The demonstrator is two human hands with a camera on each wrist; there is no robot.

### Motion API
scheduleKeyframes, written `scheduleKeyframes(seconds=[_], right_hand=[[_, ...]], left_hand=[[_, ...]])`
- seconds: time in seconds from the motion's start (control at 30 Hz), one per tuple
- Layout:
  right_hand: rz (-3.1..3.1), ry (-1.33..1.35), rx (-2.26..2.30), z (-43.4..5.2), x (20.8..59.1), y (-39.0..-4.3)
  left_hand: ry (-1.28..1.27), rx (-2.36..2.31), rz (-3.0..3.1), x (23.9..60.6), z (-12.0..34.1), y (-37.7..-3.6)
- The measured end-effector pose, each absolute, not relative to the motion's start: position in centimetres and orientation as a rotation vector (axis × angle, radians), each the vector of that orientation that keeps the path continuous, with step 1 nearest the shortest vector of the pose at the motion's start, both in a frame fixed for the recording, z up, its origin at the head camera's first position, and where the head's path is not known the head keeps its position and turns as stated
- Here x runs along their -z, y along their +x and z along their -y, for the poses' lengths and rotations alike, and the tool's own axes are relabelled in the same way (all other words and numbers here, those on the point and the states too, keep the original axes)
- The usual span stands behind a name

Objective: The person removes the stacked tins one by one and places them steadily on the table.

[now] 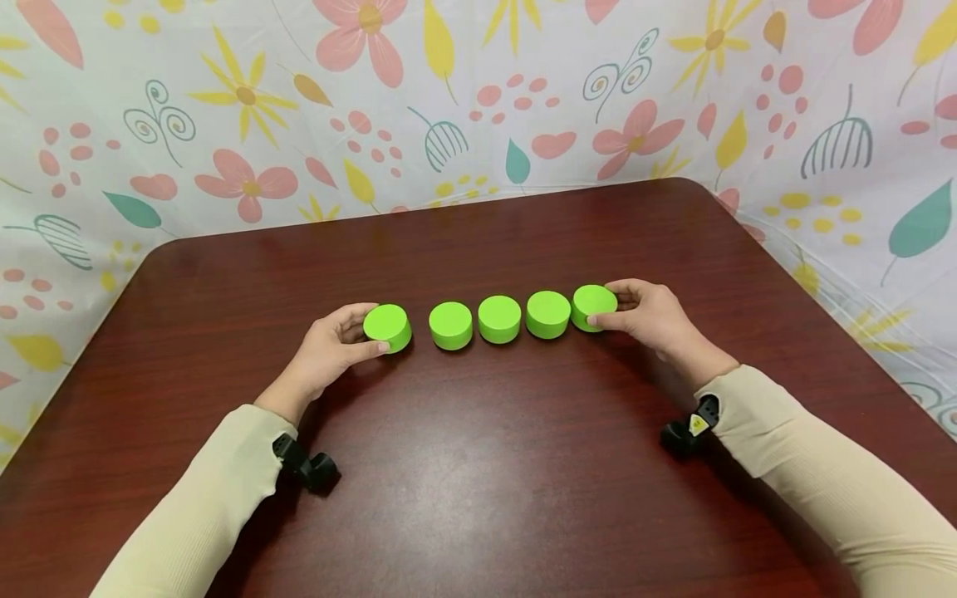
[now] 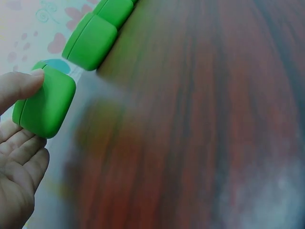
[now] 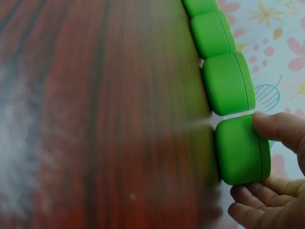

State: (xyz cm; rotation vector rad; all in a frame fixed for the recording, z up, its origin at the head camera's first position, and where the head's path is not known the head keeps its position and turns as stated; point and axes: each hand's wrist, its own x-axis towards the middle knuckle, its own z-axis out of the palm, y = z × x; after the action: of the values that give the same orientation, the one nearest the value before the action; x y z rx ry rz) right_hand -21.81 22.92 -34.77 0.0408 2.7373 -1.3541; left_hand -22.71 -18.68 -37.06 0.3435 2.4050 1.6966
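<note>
My left hand [image 1: 325, 353] pinches a small round green lidded jar [image 1: 387, 329] between thumb and fingers at the left end of a row. In the left wrist view, this jar [image 2: 47, 102] hangs slightly above the tabletop, tilted. Three matching jars stand upright on the table: one left of middle [image 1: 451, 325], a middle jar [image 1: 499, 320] and another to its right [image 1: 548, 315]. At the row's right end, my right hand [image 1: 654, 320] grips a further green jar [image 1: 593, 307], thumb on its near side. That jar [image 3: 242, 150] sits on the table in the right wrist view.
The dark reddish-brown wooden table [image 1: 478, 498] has rounded far corners. Behind it and along its sides hangs a white curtain [image 1: 478, 100] with flowers and leaves. Black wrist cameras are strapped over both beige sleeves [image 1: 807, 482].
</note>
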Motion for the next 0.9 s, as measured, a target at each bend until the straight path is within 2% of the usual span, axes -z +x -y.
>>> scheduleKeyframes(seconds=[0.9], right_hand=[[-2.738,0.023,1.41,-22.9,35.1,-21.6]], left_hand=[[0.427,-1.682,-2.352,36.9,17.0,-22.9]])
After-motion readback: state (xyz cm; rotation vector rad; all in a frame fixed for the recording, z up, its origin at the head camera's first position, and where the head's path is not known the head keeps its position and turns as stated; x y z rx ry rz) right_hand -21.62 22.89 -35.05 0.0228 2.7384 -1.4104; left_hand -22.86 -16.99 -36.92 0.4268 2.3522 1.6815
